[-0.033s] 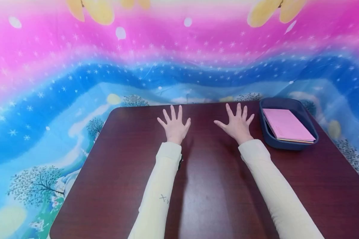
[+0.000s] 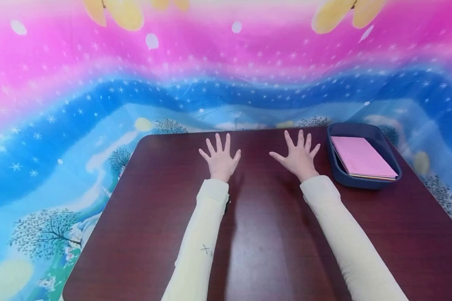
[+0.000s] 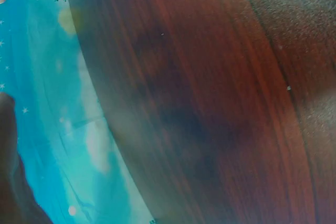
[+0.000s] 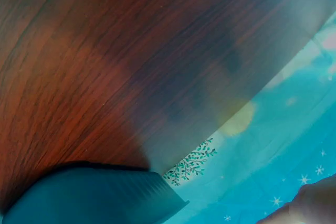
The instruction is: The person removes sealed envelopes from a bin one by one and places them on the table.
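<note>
My left hand (image 2: 220, 162) is held out over the far part of the dark red-brown table (image 2: 165, 217), palm down, its fingers straight and spread. To its right, my right hand (image 2: 300, 159) is spread the same way, with its thumb pointing toward the left hand. Both hands hold nothing. Closest to the right hand is a dark blue bin (image 2: 355, 182) with rounded corners. In it lies a stack of thin flat sheets or booklets with a pink cover (image 2: 363, 156) on top, slanted against the rim. The right wrist view shows the bin's side wall (image 4: 94, 198).
A cloth backdrop (image 2: 226, 62) in pink and blue, with snowflakes and trees, hangs behind and beside the table. The bin stands at the table's far right corner, near the edge. Light reflects off the table's front middle.
</note>
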`<control>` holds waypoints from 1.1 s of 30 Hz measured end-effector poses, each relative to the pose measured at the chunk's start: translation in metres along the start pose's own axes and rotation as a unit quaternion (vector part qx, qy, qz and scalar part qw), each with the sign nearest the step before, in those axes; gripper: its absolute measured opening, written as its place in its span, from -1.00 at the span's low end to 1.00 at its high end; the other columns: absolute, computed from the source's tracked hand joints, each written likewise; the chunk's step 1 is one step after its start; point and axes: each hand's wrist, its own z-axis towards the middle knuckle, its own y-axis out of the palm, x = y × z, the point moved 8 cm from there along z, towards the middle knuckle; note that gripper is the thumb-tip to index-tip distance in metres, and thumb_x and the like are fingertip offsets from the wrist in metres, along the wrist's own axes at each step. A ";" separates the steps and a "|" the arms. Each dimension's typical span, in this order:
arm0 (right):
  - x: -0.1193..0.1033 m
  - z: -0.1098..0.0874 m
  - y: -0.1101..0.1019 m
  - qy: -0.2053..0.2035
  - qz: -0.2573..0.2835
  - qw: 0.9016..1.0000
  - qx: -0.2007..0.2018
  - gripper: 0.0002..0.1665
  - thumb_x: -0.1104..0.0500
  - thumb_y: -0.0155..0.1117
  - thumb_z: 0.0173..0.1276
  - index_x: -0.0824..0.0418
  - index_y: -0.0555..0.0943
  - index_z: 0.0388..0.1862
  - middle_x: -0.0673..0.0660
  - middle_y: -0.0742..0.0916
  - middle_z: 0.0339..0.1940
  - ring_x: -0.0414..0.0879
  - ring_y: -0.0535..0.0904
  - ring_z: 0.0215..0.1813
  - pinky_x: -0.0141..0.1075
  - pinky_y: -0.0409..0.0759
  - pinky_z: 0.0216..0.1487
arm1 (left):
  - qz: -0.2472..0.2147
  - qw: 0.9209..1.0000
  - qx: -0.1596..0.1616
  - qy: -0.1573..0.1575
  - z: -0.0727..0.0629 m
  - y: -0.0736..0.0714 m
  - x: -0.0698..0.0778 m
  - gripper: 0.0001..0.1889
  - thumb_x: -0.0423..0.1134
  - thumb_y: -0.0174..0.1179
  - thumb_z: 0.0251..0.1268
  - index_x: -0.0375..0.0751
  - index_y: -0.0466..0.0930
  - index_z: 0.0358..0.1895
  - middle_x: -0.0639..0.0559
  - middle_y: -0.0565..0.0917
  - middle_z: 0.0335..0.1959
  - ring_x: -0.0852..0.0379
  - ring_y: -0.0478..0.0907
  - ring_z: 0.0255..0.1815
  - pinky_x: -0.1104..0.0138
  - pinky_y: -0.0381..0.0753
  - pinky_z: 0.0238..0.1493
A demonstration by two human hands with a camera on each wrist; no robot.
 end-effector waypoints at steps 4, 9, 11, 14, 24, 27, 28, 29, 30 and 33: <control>0.002 -0.001 0.002 0.002 0.000 1.000 -0.006 0.13 -0.46 0.05 0.22 -0.01 -0.15 0.57 0.45 -0.18 0.54 0.46 -0.44 0.52 0.49 -0.48 0.27 | -0.011 1.000 -0.002 0.002 -0.003 0.001 0.003 -0.25 0.32 -0.26 0.39 0.25 -0.29 0.54 -0.04 -0.20 0.60 -0.28 -0.31 0.58 -0.34 -0.20 0.40; 0.006 0.000 0.003 0.003 -0.001 1.000 -0.008 0.13 -0.46 0.05 0.22 0.01 -0.13 0.57 0.46 -0.17 0.54 0.47 -0.42 0.51 0.50 -0.47 0.27 | -0.020 1.000 -0.005 -0.004 -0.006 0.002 0.006 -0.24 0.33 -0.26 0.38 0.25 -0.29 0.54 -0.03 -0.20 0.60 -0.29 -0.30 0.58 -0.34 -0.19 0.39; 0.008 0.000 0.003 0.004 0.000 1.000 -0.008 0.13 -0.46 0.05 0.22 0.01 -0.13 0.57 0.46 -0.16 0.54 0.47 -0.41 0.51 0.50 -0.47 0.27 | -0.019 1.000 -0.009 -0.007 -0.005 0.003 0.006 -0.24 0.34 -0.28 0.38 0.27 -0.32 0.53 -0.03 -0.21 0.60 -0.28 -0.30 0.58 -0.34 -0.20 0.40; 0.011 -0.001 0.003 0.010 0.001 1.000 -0.013 0.13 -0.45 0.05 0.23 0.01 -0.14 0.57 0.46 -0.16 0.54 0.47 -0.43 0.51 0.49 -0.48 0.28 | -0.020 1.000 -0.012 -0.006 -0.004 0.007 0.008 -0.24 0.34 -0.28 0.38 0.27 -0.32 0.53 -0.03 -0.19 0.60 -0.29 -0.28 0.58 -0.33 -0.18 0.40; 0.031 -0.004 -0.012 0.001 -0.006 1.000 0.022 0.04 -0.43 0.00 0.29 0.23 0.12 0.49 0.55 0.09 0.46 0.46 -0.15 0.51 0.31 -0.22 0.45 | -0.014 1.000 -0.021 0.004 0.000 0.020 0.034 -0.25 0.35 -0.30 0.38 0.16 -0.15 0.54 -0.13 -0.08 0.58 -0.26 -0.20 0.58 -0.26 -0.11 0.44; 0.048 -0.010 -0.028 0.002 -0.013 0.997 0.071 -0.13 -0.30 0.02 0.37 0.39 0.32 0.31 0.57 0.29 0.34 0.45 0.11 0.40 0.21 0.05 0.42 | -0.011 0.999 -0.034 0.016 -0.002 0.023 0.051 -0.27 0.35 -0.33 0.39 0.05 0.05 0.50 -0.20 0.02 0.55 -0.23 -0.12 0.57 -0.18 -0.06 0.47; 0.054 -0.013 -0.035 0.003 -0.009 0.996 0.090 -0.21 -0.23 0.04 0.40 0.44 0.38 0.22 0.57 0.37 0.26 0.45 0.19 0.34 0.19 0.14 0.38 | -0.007 0.999 -0.038 0.020 -0.003 0.025 0.057 -0.27 0.35 -0.34 0.39 0.01 0.12 0.48 -0.21 0.08 0.53 -0.22 -0.06 0.56 -0.14 -0.02 0.47; 0.061 -0.016 -0.042 0.003 -0.006 0.994 0.111 -0.31 -0.15 0.05 0.42 0.48 0.44 0.13 0.56 0.45 0.18 0.44 0.28 0.26 0.17 0.23 0.31 | 0.002 0.999 -0.043 0.024 -0.005 0.026 0.063 -0.28 0.34 -0.36 0.40 -0.03 0.21 0.44 -0.22 0.17 0.49 -0.20 0.03 0.54 -0.09 0.04 0.47; 0.067 -0.019 -0.050 0.002 0.000 0.991 0.134 -0.40 -0.07 0.07 0.43 0.50 0.49 0.01 0.55 0.52 0.06 0.43 0.37 0.16 0.16 0.31 0.22 | 0.010 0.998 -0.047 0.028 -0.007 0.026 0.068 -0.28 0.34 -0.37 0.41 -0.07 0.29 0.38 -0.21 0.27 0.43 -0.18 0.13 0.49 -0.04 0.12 0.44; 0.087 -0.030 -0.076 0.005 0.008 0.980 0.198 -0.61 0.12 0.09 0.42 0.51 0.56 -0.27 0.51 0.63 -0.23 0.41 0.49 -0.09 0.15 0.41 -0.02 | 0.031 0.997 -0.052 0.044 -0.012 0.027 0.085 -0.30 0.31 -0.38 0.43 -0.16 0.51 0.17 -0.13 0.56 0.16 -0.08 0.44 0.24 0.13 0.38 0.27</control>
